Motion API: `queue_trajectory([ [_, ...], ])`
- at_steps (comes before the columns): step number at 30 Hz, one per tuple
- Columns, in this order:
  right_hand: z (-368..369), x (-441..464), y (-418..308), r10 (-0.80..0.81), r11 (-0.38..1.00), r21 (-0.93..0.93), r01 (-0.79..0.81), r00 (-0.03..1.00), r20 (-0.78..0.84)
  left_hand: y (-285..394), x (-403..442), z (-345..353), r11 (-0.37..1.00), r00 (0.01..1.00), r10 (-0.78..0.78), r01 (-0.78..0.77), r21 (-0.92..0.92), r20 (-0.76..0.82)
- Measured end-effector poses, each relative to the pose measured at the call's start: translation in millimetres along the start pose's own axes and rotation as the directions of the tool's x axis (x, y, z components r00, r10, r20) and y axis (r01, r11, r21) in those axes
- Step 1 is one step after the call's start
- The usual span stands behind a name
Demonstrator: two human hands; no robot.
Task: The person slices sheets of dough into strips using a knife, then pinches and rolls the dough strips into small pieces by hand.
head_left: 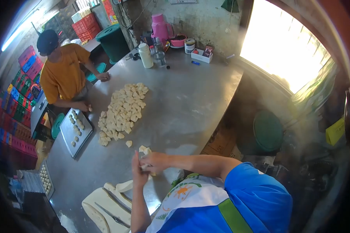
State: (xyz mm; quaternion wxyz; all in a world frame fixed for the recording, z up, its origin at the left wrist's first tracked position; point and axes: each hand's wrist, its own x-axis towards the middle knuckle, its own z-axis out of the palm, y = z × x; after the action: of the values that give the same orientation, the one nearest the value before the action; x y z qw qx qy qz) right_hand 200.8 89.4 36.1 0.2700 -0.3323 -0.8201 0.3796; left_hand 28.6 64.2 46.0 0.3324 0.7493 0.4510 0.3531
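Note:
My left hand (139, 171) and my right hand (154, 162) are close together above the metal table, both closed. Between them a bit of pale dough (145, 167) shows, mostly covered by my fingers. Just beyond my fingertips lie a few torn dough pieces (144, 149), and one single piece (129, 143) sits apart to the left. Farther off is a large pile of dough pieces (122, 110). Near my left forearm, a thick slab of dough (101, 206) rests with long cuts through it, a dark blade-like strip lying along one.
Across the metal table (175, 101) a person in an orange shirt (64, 70) stands by a tray (77, 145) with dough balls. Another tray (46, 178) is at the left edge. A white bottle (146, 56), pink jug (160, 27) and small box (202, 56) stand at the back.

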Motion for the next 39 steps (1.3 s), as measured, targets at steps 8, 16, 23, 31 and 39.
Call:
queue_trajectory([
  [8,-19,6,7,0.305,0.925,-0.192,-0.328,0.942,-0.137,4,-17,20,0.978,0.998,-0.067,0.067,0.196,-0.010],
  [16,-4,-4,33,0.132,0.979,-0.133,-0.152,0.981,-0.144,-8,-11,13,0.985,0.972,-0.168,0.162,-0.050,-0.165],
  [23,-16,6,-26,0.012,1.000,0.026,-0.006,0.972,-0.236,-39,-2,8,0.975,0.982,-0.189,0.186,-0.122,-0.018],
  [31,-10,-6,57,0.342,0.890,-0.255,-0.378,0.923,-0.176,14,-15,1,0.970,0.962,-0.240,0.242,0.004,0.127],
  [39,-8,10,-24,-0.060,0.988,0.136,0.073,0.993,-0.100,-56,-18,-7,0.995,0.999,0.002,-0.006,-0.102,-0.041],
])
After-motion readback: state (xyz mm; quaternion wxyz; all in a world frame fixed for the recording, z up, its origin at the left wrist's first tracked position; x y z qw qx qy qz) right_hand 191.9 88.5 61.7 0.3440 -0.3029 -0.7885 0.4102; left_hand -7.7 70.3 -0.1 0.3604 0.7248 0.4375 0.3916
